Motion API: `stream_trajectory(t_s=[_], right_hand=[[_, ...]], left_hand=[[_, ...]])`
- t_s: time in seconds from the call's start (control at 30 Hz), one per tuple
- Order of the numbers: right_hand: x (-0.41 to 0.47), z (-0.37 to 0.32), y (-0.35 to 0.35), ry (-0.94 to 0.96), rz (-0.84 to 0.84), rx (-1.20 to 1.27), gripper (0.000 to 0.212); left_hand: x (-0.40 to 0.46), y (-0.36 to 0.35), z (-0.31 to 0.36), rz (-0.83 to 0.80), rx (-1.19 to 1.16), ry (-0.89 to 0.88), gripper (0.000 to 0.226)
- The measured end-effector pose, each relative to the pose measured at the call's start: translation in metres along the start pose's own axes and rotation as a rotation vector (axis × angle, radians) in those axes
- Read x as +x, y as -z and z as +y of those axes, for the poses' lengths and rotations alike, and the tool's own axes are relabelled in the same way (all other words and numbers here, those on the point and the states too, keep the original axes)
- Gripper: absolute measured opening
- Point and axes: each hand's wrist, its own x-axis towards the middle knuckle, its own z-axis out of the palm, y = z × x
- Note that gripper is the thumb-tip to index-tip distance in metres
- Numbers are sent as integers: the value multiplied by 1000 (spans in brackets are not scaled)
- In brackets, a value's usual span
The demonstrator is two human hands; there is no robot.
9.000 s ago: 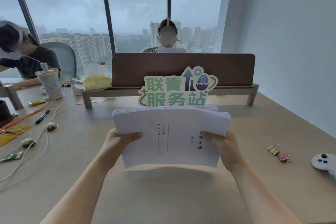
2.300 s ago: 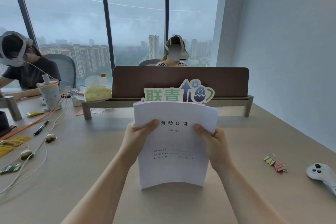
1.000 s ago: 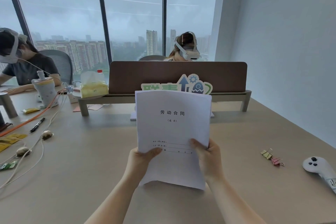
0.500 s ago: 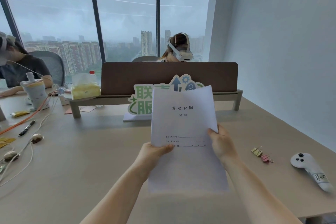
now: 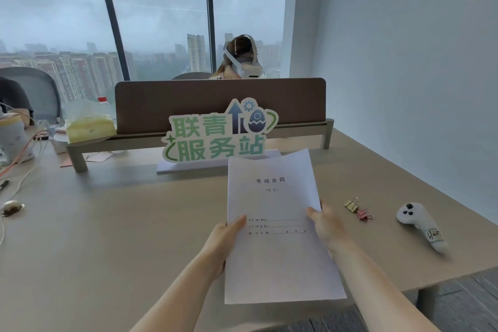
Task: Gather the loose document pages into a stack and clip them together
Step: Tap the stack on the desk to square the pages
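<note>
I hold a squared stack of white document pages [image 5: 275, 202] upright in portrait, its printed cover page facing me, just above the beige table [image 5: 121, 224]. My left hand [image 5: 222, 240] grips the stack's left edge with the thumb on the front. At the right edge my right hand [image 5: 327, 225] grips it the same way. Two small binder clips, a yellow one [image 5: 351, 205] and a pink one [image 5: 364, 214], lie on the table to the right of the stack, apart from both hands.
A green-lettered standing sign [image 5: 218, 135] and a brown desk divider [image 5: 218, 105] stand behind the stack. A white handheld controller [image 5: 420, 226] lies at the far right near the table edge. Cables, a pen and small items lie at the left. A person sits behind the divider.
The stack has come down and to the right, closer to the table and the clips. My hands slid from its upper sides to its lower sides. The view has swung right.
</note>
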Motion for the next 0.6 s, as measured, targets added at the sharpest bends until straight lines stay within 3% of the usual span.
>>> stream_trajectory(t_s=[0.6], right_hand=[[14, 23, -17, -165, -181, 25, 27]], left_hand=[[49, 20, 15, 153, -45, -120, 24]])
